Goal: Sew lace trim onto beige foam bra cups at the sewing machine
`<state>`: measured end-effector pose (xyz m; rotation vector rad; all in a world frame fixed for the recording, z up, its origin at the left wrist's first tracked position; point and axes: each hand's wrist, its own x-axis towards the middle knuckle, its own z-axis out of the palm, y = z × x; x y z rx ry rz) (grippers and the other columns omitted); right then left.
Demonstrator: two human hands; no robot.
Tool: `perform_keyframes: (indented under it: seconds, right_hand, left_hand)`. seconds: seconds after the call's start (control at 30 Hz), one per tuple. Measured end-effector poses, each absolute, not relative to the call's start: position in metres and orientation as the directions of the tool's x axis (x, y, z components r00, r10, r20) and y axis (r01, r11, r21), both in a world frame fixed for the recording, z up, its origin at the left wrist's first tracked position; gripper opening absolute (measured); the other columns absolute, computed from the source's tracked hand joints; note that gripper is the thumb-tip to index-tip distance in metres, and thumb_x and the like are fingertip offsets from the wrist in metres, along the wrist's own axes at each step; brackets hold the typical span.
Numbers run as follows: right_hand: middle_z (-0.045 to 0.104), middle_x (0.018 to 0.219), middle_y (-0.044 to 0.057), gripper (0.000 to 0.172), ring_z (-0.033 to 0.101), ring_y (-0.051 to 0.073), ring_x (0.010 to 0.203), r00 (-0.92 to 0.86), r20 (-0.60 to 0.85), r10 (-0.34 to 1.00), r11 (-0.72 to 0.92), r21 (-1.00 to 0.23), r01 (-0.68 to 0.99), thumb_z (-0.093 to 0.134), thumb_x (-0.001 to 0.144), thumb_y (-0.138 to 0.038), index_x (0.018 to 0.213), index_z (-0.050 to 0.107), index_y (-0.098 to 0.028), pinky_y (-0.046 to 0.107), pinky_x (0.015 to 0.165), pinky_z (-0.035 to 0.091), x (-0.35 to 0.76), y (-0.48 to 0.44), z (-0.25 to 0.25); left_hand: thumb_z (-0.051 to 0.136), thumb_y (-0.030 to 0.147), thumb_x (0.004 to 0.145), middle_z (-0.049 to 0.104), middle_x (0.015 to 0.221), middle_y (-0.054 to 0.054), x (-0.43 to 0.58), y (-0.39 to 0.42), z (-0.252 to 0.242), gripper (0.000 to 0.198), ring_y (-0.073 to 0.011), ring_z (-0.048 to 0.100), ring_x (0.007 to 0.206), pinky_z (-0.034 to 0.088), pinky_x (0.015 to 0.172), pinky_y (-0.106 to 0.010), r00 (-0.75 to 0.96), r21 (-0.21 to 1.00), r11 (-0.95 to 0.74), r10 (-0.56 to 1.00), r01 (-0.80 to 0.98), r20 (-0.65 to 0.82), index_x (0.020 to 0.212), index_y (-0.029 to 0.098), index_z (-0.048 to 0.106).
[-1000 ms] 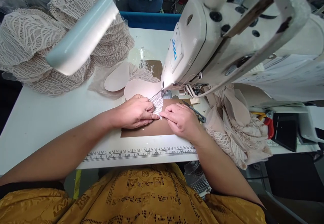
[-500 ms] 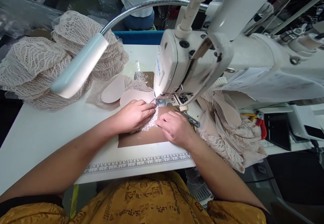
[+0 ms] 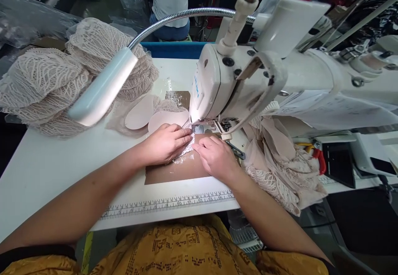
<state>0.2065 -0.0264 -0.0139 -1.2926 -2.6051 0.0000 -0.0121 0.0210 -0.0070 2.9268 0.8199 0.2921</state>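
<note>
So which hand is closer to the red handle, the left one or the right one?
Right. The right hand is left of the red handle, with a pile of lacy fabric between them. The left hand is farther left, on the white lace.

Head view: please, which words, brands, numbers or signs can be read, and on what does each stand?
"UKI", blue, seen steeply, hardly readable: sewing machine.
"9", "10", "12", "14": ruler; other numbers less clear.
Papers: print too small, blurred.
Shirt: letter-like pattern, no readable word.
</note>
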Motion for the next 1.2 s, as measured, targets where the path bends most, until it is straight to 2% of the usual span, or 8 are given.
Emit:
perform_keyframes:
  seconds: [0.2,0.37,0.57,0.9,1.2]
  right_hand:
    - [0.065,0.087,0.006,0.033,0.049,0.019,0.075,-0.511,0.136,0.849,0.523,-0.067,0.850,0.046,0.092,-0.013,0.113,0.070,-0.020,0.032,0.068,0.034,0.2015,-0.0236,-0.0119]
    - [0.066,0.091,0.008,0.041,0.053,0.022,0.080,-0.473,0.142,0.870,0.485,-0.069,0.872,0.046,0.089,-0.009,0.122,0.066,-0.018,0.033,0.069,0.037,0.2013,-0.0209,-0.0143]
    - [0.067,0.104,0.009,0.044,0.056,0.022,0.089,-0.414,0.145,0.899,0.436,-0.177,0.883,0.044,0.089,-0.008,0.126,0.064,-0.018,0.032,0.071,0.041,0.2031,-0.0196,-0.0136]
    - [0.063,0.091,0.006,0.039,0.052,0.021,0.081,-0.462,0.142,0.876,0.477,-0.098,0.874,0.047,0.087,-0.009,0.119,0.067,-0.021,0.031,0.065,0.033,0.2024,-0.0179,-0.0147]
    - [0.064,0.093,0.006,0.041,0.054,0.020,0.083,-0.439,0.150,0.886,0.459,-0.142,0.877,0.046,0.089,-0.009,0.122,0.067,-0.021,0.031,0.066,0.035,0.2023,-0.0182,-0.0140]
  left_hand:
    - [0.040,0.029,0.101,0.059,0.134,-0.011,-0.0122,0.0223,-0.0065,0.035,-0.0260,0.055,0.106,0.043,0.087,-0.040,0.837,0.144,-0.854,0.519,0.500,0.172,0.128,0.018,0.060]
    - [0.039,0.027,0.101,0.058,0.136,-0.009,-0.0124,0.0246,-0.0078,0.036,-0.0267,0.054,0.109,0.043,0.087,-0.041,0.838,0.137,-0.854,0.519,0.502,0.166,0.131,0.018,0.058]
    - [0.040,0.027,0.100,0.057,0.138,-0.010,-0.0134,0.0258,-0.0103,0.037,-0.0273,0.054,0.111,0.045,0.088,-0.042,0.832,0.147,-0.846,0.532,0.513,0.156,0.132,0.019,0.058]
    - [0.040,0.026,0.101,0.060,0.135,-0.010,-0.0143,0.0263,-0.0127,0.036,-0.0269,0.053,0.114,0.045,0.092,-0.042,0.823,0.184,-0.846,0.530,0.500,0.202,0.129,0.017,0.060]
    - [0.041,0.028,0.099,0.059,0.136,-0.011,-0.0137,0.0309,-0.0123,0.037,-0.0281,0.055,0.111,0.044,0.090,-0.044,0.798,0.185,-0.823,0.567,0.537,0.205,0.129,0.017,0.060]
